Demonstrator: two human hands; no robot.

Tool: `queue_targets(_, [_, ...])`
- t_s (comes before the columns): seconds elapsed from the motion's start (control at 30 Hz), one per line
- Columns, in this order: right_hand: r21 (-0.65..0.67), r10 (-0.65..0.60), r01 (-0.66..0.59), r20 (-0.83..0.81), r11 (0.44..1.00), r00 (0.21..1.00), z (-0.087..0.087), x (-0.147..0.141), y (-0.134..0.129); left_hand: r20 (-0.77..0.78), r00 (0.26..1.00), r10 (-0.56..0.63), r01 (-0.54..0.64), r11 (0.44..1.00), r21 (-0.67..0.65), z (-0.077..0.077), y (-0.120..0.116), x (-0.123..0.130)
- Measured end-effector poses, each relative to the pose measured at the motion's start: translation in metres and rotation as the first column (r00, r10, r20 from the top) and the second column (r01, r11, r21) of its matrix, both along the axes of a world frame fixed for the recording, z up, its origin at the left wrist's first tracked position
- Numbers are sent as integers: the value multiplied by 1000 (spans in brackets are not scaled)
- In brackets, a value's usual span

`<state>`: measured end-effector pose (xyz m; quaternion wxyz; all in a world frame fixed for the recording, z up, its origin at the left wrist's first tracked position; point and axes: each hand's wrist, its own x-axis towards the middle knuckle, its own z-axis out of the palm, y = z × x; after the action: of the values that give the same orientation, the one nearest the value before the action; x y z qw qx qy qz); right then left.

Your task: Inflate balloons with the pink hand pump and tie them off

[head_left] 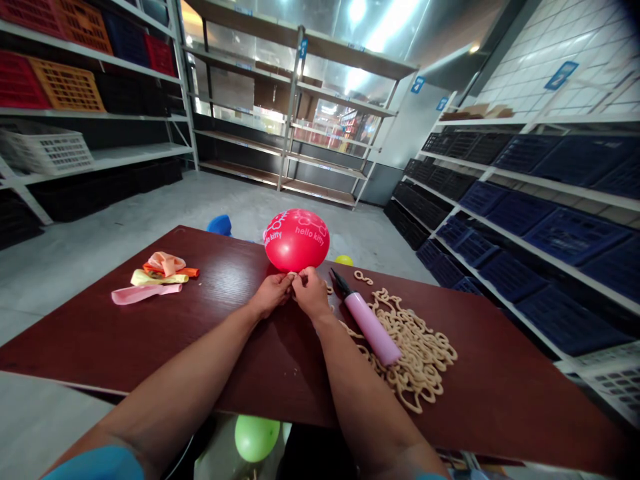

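Note:
A red balloon (298, 241), inflated and printed with "hello kitty", stands over the middle of the table with its neck toward me. My left hand (273, 293) is closed in a pinch at the balloon's neck. Right beside it, my right hand (310, 291) pinches the same neck, the two sets of fingertips touching. The neck itself is mostly hidden by my fingers. Just right of my right hand lies a pink hand pump (373, 327) with a black nozzle, resting partly on a heap of tan cord or rope (420, 350).
Several uninflated balloons (160, 273) lie at the table's left. The dark red-brown table (225, 267) spans in front of me. A green balloon (257, 437) is below its near edge, a yellow one (344, 261) beyond its far edge. Shelves with crates (555, 233) stand around.

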<state>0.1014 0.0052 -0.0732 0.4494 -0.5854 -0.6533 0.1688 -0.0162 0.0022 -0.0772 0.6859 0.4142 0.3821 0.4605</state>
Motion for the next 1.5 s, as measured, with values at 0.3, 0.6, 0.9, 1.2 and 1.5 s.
queue_targets(0.3, [-67, 274, -306, -294, 950, 916, 3, -2, -3, 4, 996, 84, -84, 996, -14, 0, 2, -1])
queue_targets(0.6, [-20, 299, -324, -334, 946, 894, 1, 1, -1, -9, 992, 127, -127, 990, -66, 3, 1, 0])
queue_targets(0.9, [-4, 280, -293, -280, 956, 918, -4, -3, 0, -15, 989, 149, -149, 984, -93, 0, 2, -2])
queue_targets(1.2, [-173, 161, -351, -650, 920, 743, -3, -7, 3, -16, 998, 56, -56, 998, -22, 3, 1, -2])
queue_targets(1.5, [-225, -6, -244, -745, 943, 667, -11, -3, 13, -84, 996, 31, -32, 999, -11, 3, -2, -1])
